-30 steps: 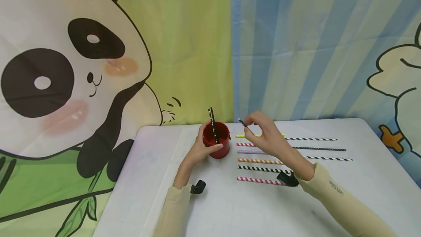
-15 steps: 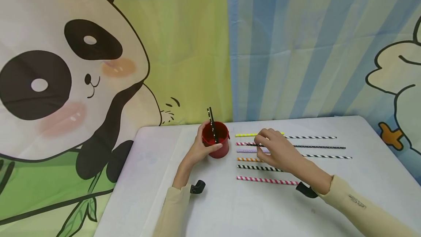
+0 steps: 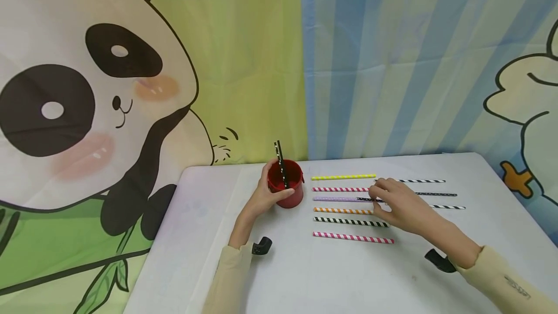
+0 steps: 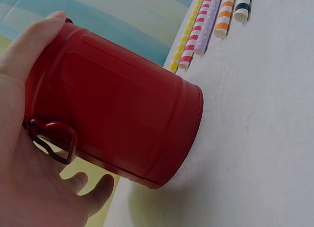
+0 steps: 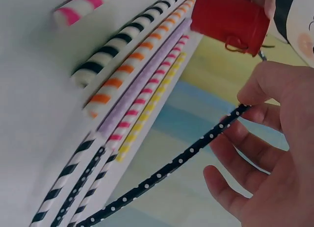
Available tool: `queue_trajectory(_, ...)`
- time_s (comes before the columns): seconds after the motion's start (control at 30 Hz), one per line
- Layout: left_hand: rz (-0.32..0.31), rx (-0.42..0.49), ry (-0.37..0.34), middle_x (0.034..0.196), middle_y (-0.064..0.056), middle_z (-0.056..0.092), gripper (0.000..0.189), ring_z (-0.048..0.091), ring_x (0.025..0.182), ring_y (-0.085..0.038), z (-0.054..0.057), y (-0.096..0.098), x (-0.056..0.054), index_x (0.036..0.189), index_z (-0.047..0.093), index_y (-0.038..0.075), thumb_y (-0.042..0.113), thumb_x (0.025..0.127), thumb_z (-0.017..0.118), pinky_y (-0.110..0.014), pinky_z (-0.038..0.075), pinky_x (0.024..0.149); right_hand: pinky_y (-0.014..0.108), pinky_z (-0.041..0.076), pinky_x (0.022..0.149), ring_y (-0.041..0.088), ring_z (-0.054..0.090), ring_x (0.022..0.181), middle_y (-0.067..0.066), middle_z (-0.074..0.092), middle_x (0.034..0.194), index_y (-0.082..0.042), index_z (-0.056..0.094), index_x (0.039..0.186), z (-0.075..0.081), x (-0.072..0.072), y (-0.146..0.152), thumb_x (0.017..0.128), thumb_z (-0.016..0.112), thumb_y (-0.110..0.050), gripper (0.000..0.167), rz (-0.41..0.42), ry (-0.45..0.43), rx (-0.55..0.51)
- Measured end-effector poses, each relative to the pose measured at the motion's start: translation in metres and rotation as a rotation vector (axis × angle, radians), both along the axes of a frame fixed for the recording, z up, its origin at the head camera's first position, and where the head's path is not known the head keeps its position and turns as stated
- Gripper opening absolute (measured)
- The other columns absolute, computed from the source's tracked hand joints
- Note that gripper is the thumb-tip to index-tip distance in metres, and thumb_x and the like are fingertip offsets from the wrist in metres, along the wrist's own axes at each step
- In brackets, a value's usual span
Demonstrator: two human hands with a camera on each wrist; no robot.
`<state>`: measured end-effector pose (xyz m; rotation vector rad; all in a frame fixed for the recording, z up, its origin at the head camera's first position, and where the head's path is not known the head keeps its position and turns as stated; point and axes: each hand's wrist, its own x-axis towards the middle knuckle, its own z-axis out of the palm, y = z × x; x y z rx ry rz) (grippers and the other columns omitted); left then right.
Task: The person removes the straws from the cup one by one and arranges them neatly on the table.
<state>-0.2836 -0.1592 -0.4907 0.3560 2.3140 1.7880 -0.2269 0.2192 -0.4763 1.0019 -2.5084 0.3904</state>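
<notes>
My left hand (image 3: 268, 190) grips a small red bucket (image 3: 293, 200), with the thumb over its near side. Black paper straws (image 3: 281, 161) with white dots stand leaning inside it and stick up past the rim. My right hand (image 3: 398, 205) pinches one black dotted straw (image 5: 171, 165) near its end between thumb and forefinger. In the right wrist view, most of that straw reaches away from the bucket, toward the right-hand group on the table. In the head view the hand covers much of it, and its short left end overlaps the lilac straw (image 3: 334, 199).
Left of my right hand lie yellow (image 3: 343, 177), pink-striped (image 3: 340, 189), orange-striped (image 3: 343, 211) and black-striped (image 3: 350, 222) straws, with another pink-striped straw (image 3: 353, 237) nearest me. Farther right are black-and-white striped straws (image 3: 423, 181) and a black dotted one (image 3: 438, 194). A printed curtain (image 3: 370, 62) hangs behind the table.
My right hand has moved right and nearer to me, away from the bucket, carrying the black dotted straw over the row. The left hand and bucket hold their place.
</notes>
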Motion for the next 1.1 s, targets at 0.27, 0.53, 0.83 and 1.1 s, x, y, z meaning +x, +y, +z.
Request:
queue_trajectory(0.27,-0.003,-0.01,0.004,0.155,-0.007,0.036,0.099,0.032,0.144,-0.028,-0.002,0.0,-0.002,0.159,0.015,0.024,0.02,0.085,0.08,-0.053,0.047,0.108,0.026,0.042,0.061,0.004,0.046,0.073,-0.01,0.054,0.085,-0.02,0.062,0.092,-0.011,0.009,0.032,0.074,0.074,-0.007,0.025,-0.058,-0.018,0.024)
queue_trajectory(0.53,-0.002,-0.016,-0.004,0.155,-0.007,0.035,0.099,0.033,0.144,-0.028,0.0,0.0,-0.001,0.159,0.014,0.023,0.02,0.085,0.08,-0.053,0.047,0.108,0.028,0.044,0.06,0.006,0.048,0.071,-0.009,0.055,0.084,-0.018,0.061,0.09,-0.025,0.018,0.055,0.071,0.076,-0.007,0.026,-0.109,-0.017,0.074)
queue_trajectory(0.83,-0.014,0.0,0.009,0.154,-0.007,0.037,0.097,0.034,0.143,-0.028,-0.001,0.0,-0.002,0.158,0.016,0.022,0.018,0.085,0.08,-0.052,0.047,0.108,0.033,0.042,0.059,0.011,0.046,0.07,-0.009,0.051,0.08,-0.02,0.06,0.088,-0.039,0.025,0.072,0.072,0.081,-0.009,0.028,-0.239,-0.102,0.157)
queue_trajectory(1.1,-0.009,-0.001,0.008,0.154,-0.008,0.037,0.097,0.034,0.143,-0.028,-0.002,0.0,-0.002,0.158,0.017,0.024,0.018,0.085,0.08,-0.052,0.047,0.108,0.041,0.047,0.064,0.019,0.054,0.075,-0.005,0.056,0.081,-0.021,0.065,0.086,-0.042,0.026,0.072,0.078,0.081,-0.011,0.021,-0.345,-0.232,0.213)
